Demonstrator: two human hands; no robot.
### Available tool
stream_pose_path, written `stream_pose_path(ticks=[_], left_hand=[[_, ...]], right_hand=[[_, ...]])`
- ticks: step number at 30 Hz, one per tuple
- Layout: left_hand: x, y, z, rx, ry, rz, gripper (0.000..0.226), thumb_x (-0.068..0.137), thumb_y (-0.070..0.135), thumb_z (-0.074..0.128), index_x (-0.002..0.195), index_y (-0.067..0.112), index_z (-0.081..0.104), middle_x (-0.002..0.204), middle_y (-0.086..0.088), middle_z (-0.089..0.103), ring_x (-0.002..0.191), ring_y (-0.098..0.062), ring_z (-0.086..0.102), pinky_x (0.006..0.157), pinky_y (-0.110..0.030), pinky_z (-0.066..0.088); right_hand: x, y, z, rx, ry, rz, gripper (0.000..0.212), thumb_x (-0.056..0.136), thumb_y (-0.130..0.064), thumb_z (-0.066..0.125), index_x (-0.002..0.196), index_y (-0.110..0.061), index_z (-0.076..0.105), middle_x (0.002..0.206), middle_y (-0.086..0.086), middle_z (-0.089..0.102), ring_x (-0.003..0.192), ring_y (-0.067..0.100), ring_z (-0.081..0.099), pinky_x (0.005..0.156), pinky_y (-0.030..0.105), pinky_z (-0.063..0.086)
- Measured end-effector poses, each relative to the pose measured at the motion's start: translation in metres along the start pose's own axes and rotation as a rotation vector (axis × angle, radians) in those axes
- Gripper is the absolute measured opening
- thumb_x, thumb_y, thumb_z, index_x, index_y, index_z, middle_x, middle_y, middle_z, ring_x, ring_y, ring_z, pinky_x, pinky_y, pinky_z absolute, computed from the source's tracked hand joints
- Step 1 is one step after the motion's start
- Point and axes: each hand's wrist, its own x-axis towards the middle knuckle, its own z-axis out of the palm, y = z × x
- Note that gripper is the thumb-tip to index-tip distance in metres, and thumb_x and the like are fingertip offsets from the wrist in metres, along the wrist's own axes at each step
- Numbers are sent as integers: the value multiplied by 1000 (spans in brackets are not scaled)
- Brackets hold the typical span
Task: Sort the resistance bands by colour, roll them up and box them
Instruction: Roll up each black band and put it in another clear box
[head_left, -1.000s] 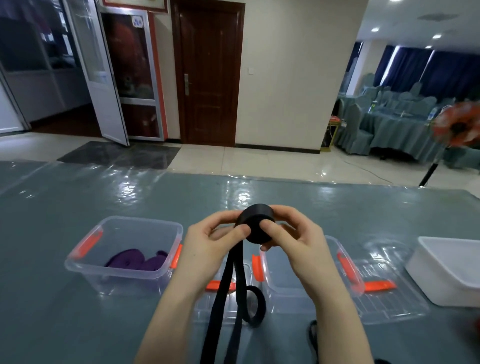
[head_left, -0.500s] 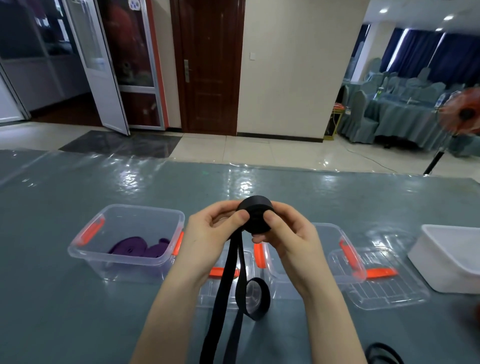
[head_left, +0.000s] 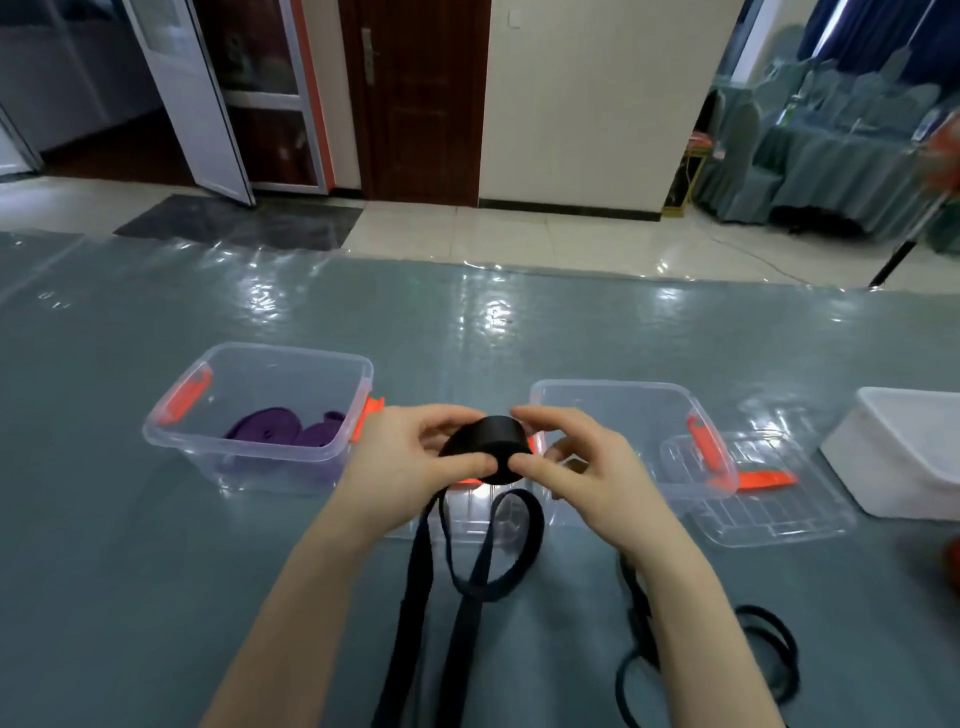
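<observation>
Loose black bands (head_left: 763, 654) lie unrolled at the tabletop's near edge. Above them, the left hand (head_left: 410, 462) and right hand (head_left: 582, 467) pinch a half-rolled black band (head_left: 485, 449), its tail hanging. Beyond, the left box (head_left: 332, 364) holds rolled purple bands (head_left: 285, 428); the right box (head_left: 670, 395) appears unfilled. Roughly half remains.

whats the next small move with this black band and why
Probably keep winding: turn the black roll another wrap to take up the loose tail. Both the left hand and right hand pinch the roll, but long strands hang down to the table, so it seems too early to box it.
</observation>
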Motion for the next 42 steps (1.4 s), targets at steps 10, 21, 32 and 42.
stream_pose_path(ticks=[10, 21, 32, 42], left_hand=[[-14, -26, 12, -188, 117, 54, 35, 75, -8, 72, 103, 12, 70, 96, -1, 76, 90, -17, 72, 81, -23, 55], [-24, -35, 12, -22, -40, 50, 39, 74, -2, 78, 106, 19, 71, 93, 3, 76, 89, -8, 72, 80, -17, 52], [-29, -38, 13, 60, -36, 53, 32, 73, 0, 79, 96, 21, 72, 82, 11, 76, 77, -4, 72, 72, -11, 51], [-30, -33, 17, -138, 50, 52, 43, 74, -8, 74, 107, 19, 68, 98, 4, 75, 95, -11, 71, 81, -16, 51]], right_hand=[[-15, 19, 24, 534, 51, 118, 24, 84, -15, 69, 108, -12, 67, 89, 4, 71, 67, 21, 63, 73, 29, 55], [-28, 18, 16, 126, -38, 92, 21, 81, -15, 75, 101, -21, 70, 69, 20, 64, 48, 17, 53, 56, 25, 48], [-35, 26, 19, 179, -25, 107, 30, 86, -18, 71, 112, -31, 68, 84, 0, 62, 62, 11, 47, 64, 14, 44], [-36, 20, 25, 577, 14, 118, 28, 91, -16, 61, 118, -10, 60, 109, 17, 67, 77, 35, 69, 71, 35, 57]])
